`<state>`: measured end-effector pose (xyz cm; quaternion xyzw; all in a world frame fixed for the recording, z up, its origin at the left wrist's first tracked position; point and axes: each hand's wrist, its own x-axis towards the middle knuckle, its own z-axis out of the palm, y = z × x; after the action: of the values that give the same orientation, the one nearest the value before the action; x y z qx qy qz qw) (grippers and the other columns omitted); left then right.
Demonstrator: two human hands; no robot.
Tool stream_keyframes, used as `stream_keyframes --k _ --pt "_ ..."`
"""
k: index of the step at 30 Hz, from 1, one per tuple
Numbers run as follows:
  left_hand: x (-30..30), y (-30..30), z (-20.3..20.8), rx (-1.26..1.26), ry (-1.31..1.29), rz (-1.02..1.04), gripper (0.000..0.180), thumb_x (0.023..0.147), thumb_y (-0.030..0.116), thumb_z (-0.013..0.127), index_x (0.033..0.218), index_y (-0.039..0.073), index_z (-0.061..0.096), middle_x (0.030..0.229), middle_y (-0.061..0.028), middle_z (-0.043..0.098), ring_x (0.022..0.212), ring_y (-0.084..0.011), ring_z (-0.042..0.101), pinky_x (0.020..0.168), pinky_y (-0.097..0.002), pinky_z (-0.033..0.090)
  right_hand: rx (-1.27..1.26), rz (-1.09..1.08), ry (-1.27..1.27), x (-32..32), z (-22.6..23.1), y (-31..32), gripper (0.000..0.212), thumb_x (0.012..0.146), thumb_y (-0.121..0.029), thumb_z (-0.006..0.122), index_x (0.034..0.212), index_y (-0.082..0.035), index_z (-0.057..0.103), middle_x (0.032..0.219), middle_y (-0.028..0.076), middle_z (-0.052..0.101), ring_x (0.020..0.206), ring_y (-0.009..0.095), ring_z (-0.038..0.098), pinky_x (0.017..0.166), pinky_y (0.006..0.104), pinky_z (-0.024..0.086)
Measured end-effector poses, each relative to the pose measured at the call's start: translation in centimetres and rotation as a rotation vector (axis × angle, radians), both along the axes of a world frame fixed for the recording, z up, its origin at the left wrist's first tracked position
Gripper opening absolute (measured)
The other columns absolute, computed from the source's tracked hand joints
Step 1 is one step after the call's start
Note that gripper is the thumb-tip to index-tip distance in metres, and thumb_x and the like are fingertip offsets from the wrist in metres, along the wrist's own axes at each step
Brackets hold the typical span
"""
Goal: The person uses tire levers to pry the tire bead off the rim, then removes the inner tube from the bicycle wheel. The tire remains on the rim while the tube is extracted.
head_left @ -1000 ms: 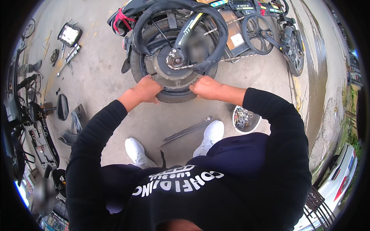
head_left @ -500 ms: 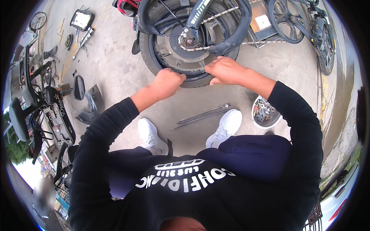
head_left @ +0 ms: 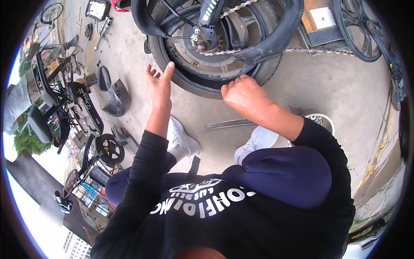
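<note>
A black tyre point(head_left: 196, 87) surrounds a dusty grey motor wheel point(head_left: 185, 61) lying at the top of the view, with a dark gap between tyre and rim along the near side. My right hand point(head_left: 248, 96) is closed at the tyre's near edge; its fingertips are hidden. Off the tyre's left side, my left hand point(head_left: 160, 86) hangs in the air with thumb and fingers apart, holding nothing. A limp black inner tube point(head_left: 282, 36) loops over the wheel. A bicycle-type chain point(head_left: 319, 51) runs from the hub toward the right.
Thin metal rods point(head_left: 228, 124) lie on the ground between my white shoes point(head_left: 183, 138). Behind my right forearm stands a white-rimmed bucket point(head_left: 325, 121). A spoked black wheel point(head_left: 358, 36) is at upper right. Parked scooters point(head_left: 82, 108), a mirror point(head_left: 104, 77) and tools point(head_left: 102, 32) are at left.
My left hand has come off the tyre's near edge, moved left and opened. My right hand stays at the tyre. The view has shifted, bringing more scooters in at left.
</note>
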<state>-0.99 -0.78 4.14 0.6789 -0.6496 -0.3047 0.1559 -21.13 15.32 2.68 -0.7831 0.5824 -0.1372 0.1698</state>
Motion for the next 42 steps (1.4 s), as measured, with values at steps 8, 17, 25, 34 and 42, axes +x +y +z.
stream_keyframes --k 8,17,25,34,42 --pt "-2.0 -0.1 0.1 0.669 0.306 0.261 0.060 0.074 -0.001 0.058 0.129 0.006 0.037 0.115 -0.0120 0.053 0.104 -0.0243 0.057 0.084 -0.0478 0.052 0.110 0.013 0.013 -0.4 0.9 -0.4 0.007 0.067 -0.012 0.063 0.071 -0.009 0.058 0.062 0.005 0.063 0.062 0.017 0.064 0.061 0.0284 0.046" --pt "-0.1 -0.3 0.3 0.771 0.545 0.188 0.062 0.074 -0.006 0.051 0.134 0.004 0.035 0.117 -0.0116 0.051 0.100 -0.0231 0.056 0.087 -0.0434 0.051 0.147 -0.030 -0.225 -1.1 -1.4 -1.8 0.010 0.066 -0.010 0.065 0.073 -0.004 0.064 0.063 0.010 0.066 0.063 0.022 0.067 0.054 0.0328 0.050" --pt "-0.4 -0.3 0.5 0.754 0.494 0.200 0.065 0.076 -0.006 0.050 0.138 0.003 0.032 0.119 -0.0124 0.049 0.103 -0.0233 0.054 0.091 -0.0410 0.049 0.287 0.047 -0.374 -1.9 -2.7 -3.0 0.014 0.067 -0.014 0.072 0.073 -0.003 0.067 0.067 0.014 0.066 0.069 0.029 0.068 0.061 0.0390 0.053" --pt "-1.0 -5.4 1.3 0.555 0.253 -0.081 0.057 0.076 -0.001 0.054 0.132 0.003 0.041 0.105 -0.0055 0.053 0.091 -0.0148 0.054 0.080 -0.0299 0.048 0.567 0.303 -0.497 -2.1 -2.9 -5.7 0.036 0.074 -0.020 0.076 0.097 0.000 0.057 0.079 0.020 0.064 0.083 0.035 0.065 0.069 0.0458 0.050" --pt "-2.1 -3.5 0.4 0.369 0.248 0.014 0.091 0.074 0.015 0.076 0.144 -0.003 0.020 0.118 -0.0190 0.054 0.109 -0.0246 0.054 0.096 -0.0341 0.044 0.313 0.263 -0.127 -2.3 -0.6 -2.3 0.035 0.063 -0.003 0.070 0.096 0.004 0.061 0.064 0.012 0.065 0.067 0.029 0.069 0.057 0.0364 0.052"
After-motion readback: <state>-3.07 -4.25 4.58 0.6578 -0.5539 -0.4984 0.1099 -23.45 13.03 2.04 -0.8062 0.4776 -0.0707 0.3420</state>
